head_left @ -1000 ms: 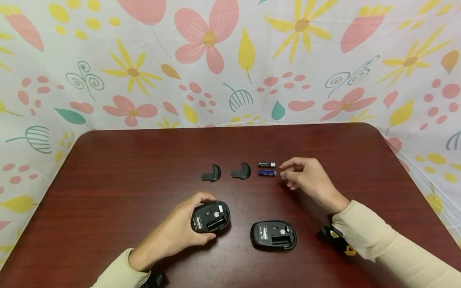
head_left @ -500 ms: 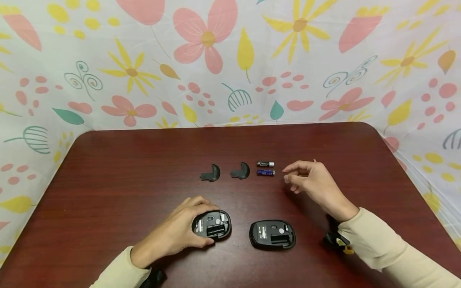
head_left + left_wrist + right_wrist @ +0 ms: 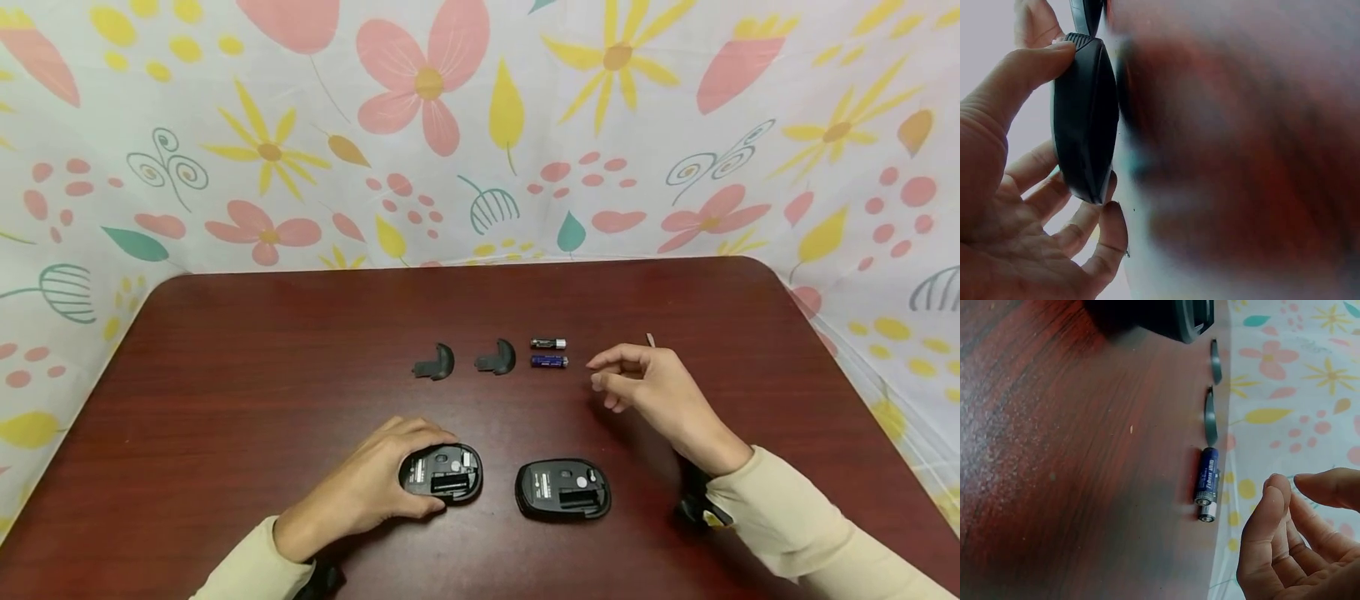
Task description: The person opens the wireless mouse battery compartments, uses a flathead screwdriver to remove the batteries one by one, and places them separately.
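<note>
Thumb and fingers of my left hand (image 3: 360, 487) grip the sides of a black computer mouse (image 3: 441, 477), turned underside up at the table. Its battery compartment is uncovered. To its right lies a second upturned mouse (image 3: 562, 490), its compartment uncovered too. My right hand (image 3: 667, 400) hovers to the right of two batteries, fingers loosely bent and nothing held. One battery is dark with a silver end (image 3: 548, 343); nearer me is a blue battery (image 3: 549, 362). In the right wrist view, thumb and forefinger stand apart.
Two black battery covers (image 3: 435, 362) (image 3: 497, 358) lie in a row left of the batteries. Everything rests on a dark red-brown wooden table (image 3: 262, 375). A flower-patterned cloth (image 3: 300, 125) hangs behind its far edge and along the sides.
My left hand has lowered its mouse towards me and down to the table. My right hand has drawn back slightly to the right, away from the batteries.
</note>
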{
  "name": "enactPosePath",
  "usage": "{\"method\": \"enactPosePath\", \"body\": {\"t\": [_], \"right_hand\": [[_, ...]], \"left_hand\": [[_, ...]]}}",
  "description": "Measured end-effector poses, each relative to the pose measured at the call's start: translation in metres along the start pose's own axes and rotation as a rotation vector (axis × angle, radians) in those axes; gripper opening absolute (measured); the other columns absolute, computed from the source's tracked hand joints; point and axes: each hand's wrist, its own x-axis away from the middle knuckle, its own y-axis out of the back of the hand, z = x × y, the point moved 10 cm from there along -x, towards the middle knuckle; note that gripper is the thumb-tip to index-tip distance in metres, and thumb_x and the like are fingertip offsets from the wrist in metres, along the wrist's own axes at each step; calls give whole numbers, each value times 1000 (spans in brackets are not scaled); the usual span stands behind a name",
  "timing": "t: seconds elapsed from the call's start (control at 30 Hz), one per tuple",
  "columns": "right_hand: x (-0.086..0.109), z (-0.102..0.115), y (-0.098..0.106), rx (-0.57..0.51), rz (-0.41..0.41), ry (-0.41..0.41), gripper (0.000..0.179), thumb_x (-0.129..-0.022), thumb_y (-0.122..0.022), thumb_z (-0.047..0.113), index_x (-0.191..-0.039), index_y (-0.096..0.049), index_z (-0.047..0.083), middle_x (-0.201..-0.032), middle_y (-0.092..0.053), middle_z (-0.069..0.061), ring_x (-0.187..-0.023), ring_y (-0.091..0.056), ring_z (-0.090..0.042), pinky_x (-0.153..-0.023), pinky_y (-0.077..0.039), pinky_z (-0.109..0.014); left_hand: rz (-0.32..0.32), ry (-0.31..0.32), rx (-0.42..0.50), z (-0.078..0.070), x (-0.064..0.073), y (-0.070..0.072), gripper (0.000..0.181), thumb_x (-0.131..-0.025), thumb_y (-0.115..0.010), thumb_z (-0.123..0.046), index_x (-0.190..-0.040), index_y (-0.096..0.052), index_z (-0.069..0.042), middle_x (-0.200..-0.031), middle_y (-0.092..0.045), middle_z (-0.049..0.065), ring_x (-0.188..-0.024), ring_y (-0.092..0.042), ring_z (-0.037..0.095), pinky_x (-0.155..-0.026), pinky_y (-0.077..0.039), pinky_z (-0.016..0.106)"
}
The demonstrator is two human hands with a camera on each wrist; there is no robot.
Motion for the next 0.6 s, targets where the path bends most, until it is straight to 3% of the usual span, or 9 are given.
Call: {"method": "enactPosePath", "body": {"t": [0.4, 0.6], "right_hand": [[4, 3, 7, -18, -9, 12, 25, -98, -68, 6, -120, -70, -6, -90, -76, -4, -69, -68, -19, -65, -63, -31], [10, 6, 12, 40, -68, 50, 23, -98, -69, 5, -118, -72, -5, -92, -76, -9, -68, -69, -18, -64, -62, -30]], "left_hand": [[16, 3, 3, 3, 0, 0, 64, -71, -96, -25, -130, -71, -23, -122, -73, -11, -112, -61, 13, -100, -53, 38], [-10, 36, 36, 5, 2, 5, 64, -76, -94, -33, -133, -70, -20, -129, -71, -6, -114, -61, 15, -100, -53, 40]]}}
